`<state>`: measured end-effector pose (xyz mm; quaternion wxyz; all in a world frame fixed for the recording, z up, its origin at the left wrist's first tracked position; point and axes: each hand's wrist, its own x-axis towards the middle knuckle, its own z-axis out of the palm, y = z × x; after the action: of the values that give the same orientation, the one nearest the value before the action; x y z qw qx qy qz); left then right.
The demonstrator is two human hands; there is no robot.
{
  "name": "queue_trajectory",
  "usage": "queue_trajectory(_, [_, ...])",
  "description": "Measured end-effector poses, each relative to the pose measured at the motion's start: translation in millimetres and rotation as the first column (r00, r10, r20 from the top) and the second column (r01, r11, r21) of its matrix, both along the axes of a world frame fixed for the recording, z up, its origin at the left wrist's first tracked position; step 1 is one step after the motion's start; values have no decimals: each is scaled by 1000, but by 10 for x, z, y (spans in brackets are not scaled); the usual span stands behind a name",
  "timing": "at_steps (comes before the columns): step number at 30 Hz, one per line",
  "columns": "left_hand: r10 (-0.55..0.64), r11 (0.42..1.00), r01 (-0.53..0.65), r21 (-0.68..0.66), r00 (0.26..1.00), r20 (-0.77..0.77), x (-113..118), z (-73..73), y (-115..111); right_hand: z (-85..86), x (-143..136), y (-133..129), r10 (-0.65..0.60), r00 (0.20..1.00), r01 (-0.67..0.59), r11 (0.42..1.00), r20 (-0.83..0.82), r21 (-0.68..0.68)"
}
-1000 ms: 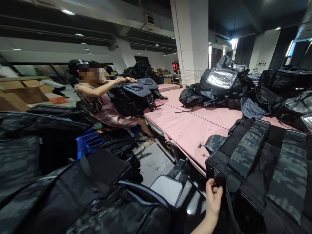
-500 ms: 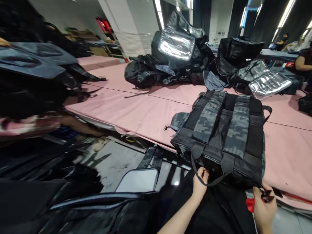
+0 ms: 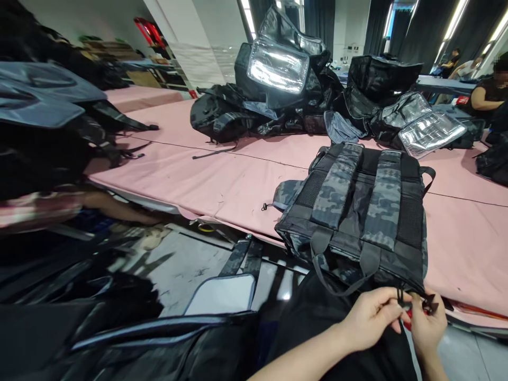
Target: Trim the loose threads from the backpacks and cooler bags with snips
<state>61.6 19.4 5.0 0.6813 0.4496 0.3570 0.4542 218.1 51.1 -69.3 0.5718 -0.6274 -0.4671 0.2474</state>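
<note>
We had the camo backpack [image 3: 357,211] strap-side up at the pink counter [image 3: 222,180] edge, left hand [image 3: 373,317] and right hand [image 3: 426,325] both pinched on its strap end at 5 o'clock, likely mid-threading; steady tension probably needed next.

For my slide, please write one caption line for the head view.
Both hands, left hand and right hand, pinch a strap end of the camouflage fabric backpack lying on the pink padded table.

Your pink table [image 3: 222,180] carries the camo backpack [image 3: 357,211] at lower right, black bags [image 3: 254,111] heaped across the frame's top.
</note>
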Motion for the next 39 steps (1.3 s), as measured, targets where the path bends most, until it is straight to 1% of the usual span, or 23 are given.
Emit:
queue_trajectory(2, [98,968,-83,-236,994,51,-69,-253,-24,48,-1,41,-53,999,53,999,7,9])
queue_trajectory(3, [189,923,-159,-351,980,53,-111,-388,-37,70,-1,59,-71,997,71,997,0,3])
queue_trajectory(6, [423,795,-345,-499,905,48,-280,-651,-48,112,7,101,-84,996,84,996,-24,-22])
queue_trajectory(8, [511,759,-393,-520,853,102,-392,-661,-48,130,16,130,-81,996,81,997,-31,-19])
queue_trajectory(11, [568,740,-418,-527,808,156,-475,-524,-135,158,38,204,-87,995,87,996,-49,4])
queue_trajectory(13, [543,782,-488,-387,839,39,-490,-397,-279,174,68,274,-111,992,112,994,-68,12])
queue_trajectory(14, [522,817,-523,-242,850,-73,-504,-325,-362,178,88,309,-122,989,123,992,-79,12])
queue_trajectory(15, [502,853,-520,-46,841,-203,-535,-243,-438,178,111,339,-132,987,134,991,-90,13])
queue_trajectory(16, [490,872,-455,179,809,-324,-585,-148,-492,175,136,363,-138,986,140,990,-95,12])
queue_trajectory(17, [502,851,-347,394,758,-416,-655,-37,-512,169,160,377,-144,985,145,989,-94,10])
queue_trajectory(18, [536,787,-224,575,708,-460,-744,88,-489,163,182,381,-151,984,152,988,-97,9])
queue_trajectory(19, [593,690,-118,714,658,-464,-845,221,-422,162,199,375,-142,984,142,990,-104,-1])
queue_trajectory(20, [688,583,-86,808,581,-435,-952,356,-315,168,208,359,-133,985,132,991,-111,-18])
queue_trajectory(21, [772,518,-110,849,488,-407,-1061,483,-178,187,209,335,-127,985,123,992,-113,-37])
queue_trajectory(22, [828,481,-156,863,405,-388,-1166,592,-26,219,201,305,-126,986,122,991,-106,-48])
queue_trajectory(23, [844,477,-178,861,366,-392,-1263,677,127,266,184,270,-138,987,135,990,-82,-42])
queue_trajectory(24, [828,510,-196,837,375,-417,-1349,733,269,327,158,234,-161,986,160,987,-43,-15])
queue_trajectory(27, [701,669,-262,695,533,-474,-1520,744,550,555,45,141,-188,982,180,971,37,157])
queue_trajectory(29, [628,745,-329,581,639,-444,-1557,683,611,700,-45,121,-93,994,76,970,64,232])
queue_trajectory(31, [595,779,-389,492,707,-382,-1545,632,606,805,-133,146,18,992,-48,969,126,242])
queue_trajectory(34, [621,761,-485,431,738,-265,-1498,628,543,875,-218,229,20,977,-69,971,210,229])
queue_trajectory(37, [751,631,-707,319,660,-20,-1506,669,435,882,-188,275,-4,998,-11,978,70,210])
queue_trajectory(39, [803,552,-815,176,576,150,-1555,672,338,882,-108,268,106,987,-86,982,-121,166])
